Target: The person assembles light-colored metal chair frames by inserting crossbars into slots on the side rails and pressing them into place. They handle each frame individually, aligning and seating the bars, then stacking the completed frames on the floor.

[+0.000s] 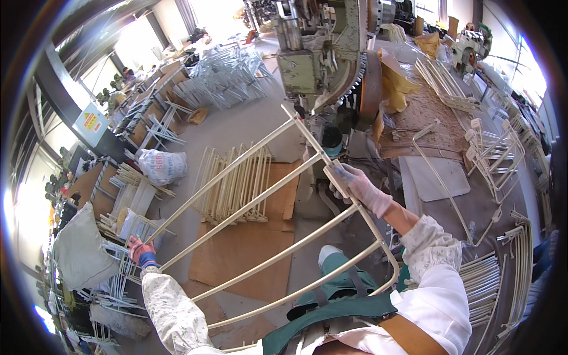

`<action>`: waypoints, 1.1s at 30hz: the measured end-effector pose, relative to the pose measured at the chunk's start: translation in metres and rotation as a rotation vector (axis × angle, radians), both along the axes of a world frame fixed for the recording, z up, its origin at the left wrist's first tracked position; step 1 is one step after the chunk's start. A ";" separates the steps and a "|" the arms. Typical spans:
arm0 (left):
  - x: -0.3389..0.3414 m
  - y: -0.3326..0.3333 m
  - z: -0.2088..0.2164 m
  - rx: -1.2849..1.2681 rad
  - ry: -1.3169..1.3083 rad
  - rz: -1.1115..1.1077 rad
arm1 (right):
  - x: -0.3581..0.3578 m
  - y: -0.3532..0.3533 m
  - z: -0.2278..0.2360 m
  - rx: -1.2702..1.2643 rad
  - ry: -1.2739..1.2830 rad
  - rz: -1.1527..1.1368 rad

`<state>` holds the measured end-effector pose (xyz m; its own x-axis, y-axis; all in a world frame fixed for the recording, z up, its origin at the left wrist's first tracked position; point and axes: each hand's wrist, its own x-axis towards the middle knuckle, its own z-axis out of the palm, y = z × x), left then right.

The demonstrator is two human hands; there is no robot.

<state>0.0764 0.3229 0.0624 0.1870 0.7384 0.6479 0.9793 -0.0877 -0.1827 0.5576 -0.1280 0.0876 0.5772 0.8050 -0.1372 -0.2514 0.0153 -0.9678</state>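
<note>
A cream metal tube frame (239, 213) with several parallel bars is held slanting across in front of me. My right hand (365, 192), in a pale glove, is closed around its right-hand rail near a small flat plate. At the far left, my left hand (142, 253), in a pink and blue glove, is closed on the frame's other end. The rail's upper tip lies just below the head of a green press machine (305, 68); whether they touch I cannot tell.
Several similar cream frames (234, 183) stand in a row on brown cardboard (242, 260) at the left. A worktable (423, 118) with bent tubes is on the right. A filled white sack (163, 165) and pale metal racks (222, 77) are farther left. The press's large wheel (370, 89) stands ahead.
</note>
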 end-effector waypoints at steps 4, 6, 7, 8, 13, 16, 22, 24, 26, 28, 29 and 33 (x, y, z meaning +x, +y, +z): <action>0.053 -0.009 0.003 -0.128 -0.376 -0.957 | -0.037 -0.015 0.050 0.191 0.073 -0.005; 0.097 -0.050 0.030 -0.143 -0.442 -0.816 | -0.037 -0.021 0.058 0.223 -0.025 0.038; 0.099 -0.045 0.022 -0.011 -0.491 -0.810 | -0.038 -0.022 0.063 0.224 -0.079 0.069; 0.085 -0.042 0.030 -0.059 -0.550 -0.792 | -0.042 -0.028 0.079 0.213 -0.142 0.120; 0.018 0.001 0.102 0.097 -0.626 -0.869 | 0.005 -0.043 -0.018 0.212 0.232 0.291; -0.030 0.035 0.133 0.097 -0.409 -0.742 | -0.016 -0.011 -0.113 0.148 0.471 0.395; -0.009 0.107 0.148 0.070 -0.363 -0.515 | -0.108 0.126 -0.097 0.483 0.835 0.530; 0.003 0.154 0.146 -0.163 -0.623 -0.282 | -0.108 0.151 -0.112 0.522 0.918 0.512; -0.011 0.219 0.114 -0.216 -0.692 -0.138 | -0.126 0.173 -0.124 0.515 0.729 0.451; -0.062 0.263 0.067 -0.139 -0.690 -0.100 | -0.160 0.206 -0.137 0.436 0.660 0.279; -0.068 0.275 0.037 -0.207 -0.663 0.006 | -0.169 0.220 -0.134 0.346 0.655 0.128; 0.074 0.231 -0.021 -0.497 -0.727 -0.124 | -0.086 0.292 -0.150 0.122 0.511 -0.354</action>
<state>0.1507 0.5538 0.0414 -0.0490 0.9676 0.2477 0.8163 -0.1041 0.5682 0.4719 0.1639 -0.0625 0.6971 0.6046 -0.3854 -0.6410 0.2847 -0.7128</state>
